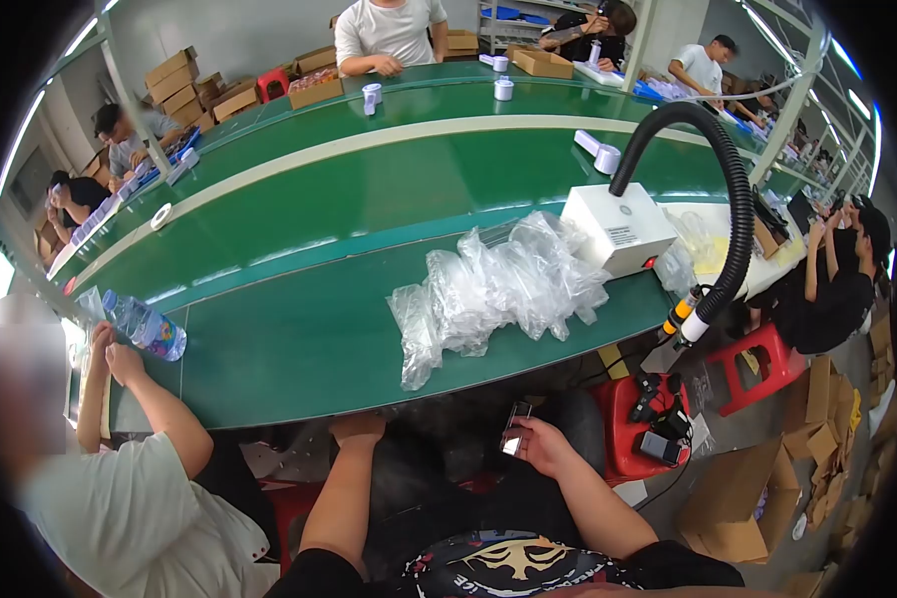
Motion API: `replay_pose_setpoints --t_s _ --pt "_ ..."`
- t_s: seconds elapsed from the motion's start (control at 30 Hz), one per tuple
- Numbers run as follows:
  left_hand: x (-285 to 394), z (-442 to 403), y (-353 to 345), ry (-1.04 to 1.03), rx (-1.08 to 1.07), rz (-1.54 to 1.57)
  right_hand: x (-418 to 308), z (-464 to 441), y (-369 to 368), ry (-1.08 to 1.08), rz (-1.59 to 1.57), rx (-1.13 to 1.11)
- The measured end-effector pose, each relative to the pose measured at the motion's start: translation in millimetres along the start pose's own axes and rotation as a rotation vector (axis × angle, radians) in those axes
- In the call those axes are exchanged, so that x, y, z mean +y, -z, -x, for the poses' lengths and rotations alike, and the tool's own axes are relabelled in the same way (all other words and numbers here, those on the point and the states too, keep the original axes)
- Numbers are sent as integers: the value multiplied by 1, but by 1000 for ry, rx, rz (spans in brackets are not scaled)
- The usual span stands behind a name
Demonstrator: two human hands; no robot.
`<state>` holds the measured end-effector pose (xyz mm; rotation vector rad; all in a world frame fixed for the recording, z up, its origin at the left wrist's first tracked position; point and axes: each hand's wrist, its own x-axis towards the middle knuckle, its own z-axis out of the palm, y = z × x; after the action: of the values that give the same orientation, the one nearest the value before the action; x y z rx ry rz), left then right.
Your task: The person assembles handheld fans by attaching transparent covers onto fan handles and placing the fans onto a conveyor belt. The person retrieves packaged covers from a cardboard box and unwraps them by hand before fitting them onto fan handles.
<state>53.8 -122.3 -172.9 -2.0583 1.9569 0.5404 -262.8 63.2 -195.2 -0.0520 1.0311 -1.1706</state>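
- Pinching a phone (515,431) between thumb and fingers of the right hand (543,448), low over the lap, probably angled for viewing.
- Resting the left hand (359,429) at the near edge of the surface (269,374); cannot tell whether spread or closed.
- Heaped there, perhaps for easy reach: clear plastic bags (498,289).
- Open on the floor: a cardboard box (723,508), holding something pale purple, unidentifiable.
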Motion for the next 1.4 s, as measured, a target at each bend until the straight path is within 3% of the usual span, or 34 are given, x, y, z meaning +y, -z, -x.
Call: replay_pose_setpoints --t_s 0.13,0.3,0.83,1.03,1.17,1.3,1.4 --pt "-1 -1 -7 -8 95 -5 -1 2 0 0 -8 6" --pt "-5 -12 -17 61 14 -22 0 -2 3 -14 -2 -21" --pt "-8 -12 -23 -45 65 14 2 -7 6 -55 -33 7" --pt "-25 -46 -42 -246 41 -121 5 -9 6 -56 -64 -31" --pt "-108 -182 -131 -597 398 -261 7 -11 8 -54 -55 -43" --pt "-136 -244 -146 -721 407 -565 7 -10 7 -54 -61 -30" --pt "-133 -252 -149 -803 541 -512 5 -6 8 -46 -71 -8"
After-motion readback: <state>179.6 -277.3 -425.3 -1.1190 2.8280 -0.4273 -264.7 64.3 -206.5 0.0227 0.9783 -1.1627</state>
